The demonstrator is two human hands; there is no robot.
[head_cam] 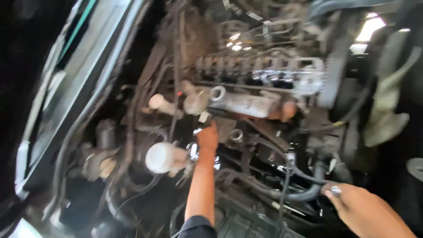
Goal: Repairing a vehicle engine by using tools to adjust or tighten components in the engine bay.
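I look down into a car's engine bay. My left hand [207, 137] reaches deep into the middle, just below a pale metal pipe housing [246, 105]. Its fingers curl around a small dark thing with white bits showing; blur hides what it is. A white round cap [159, 157] sits left of my left forearm. My right hand [357, 206] lies at the lower right, its fingertips resting on a black rubber hose [304, 195]. One finger of that hand wears a ring.
The engine's open valve gear [264, 72] runs across the top, shiny and oily. A radiator edge [66, 88] slants down the left side. A greenish cloth [387, 110] hangs at the right. Tangled hoses and wires [132, 132] crowd the space around my left arm.
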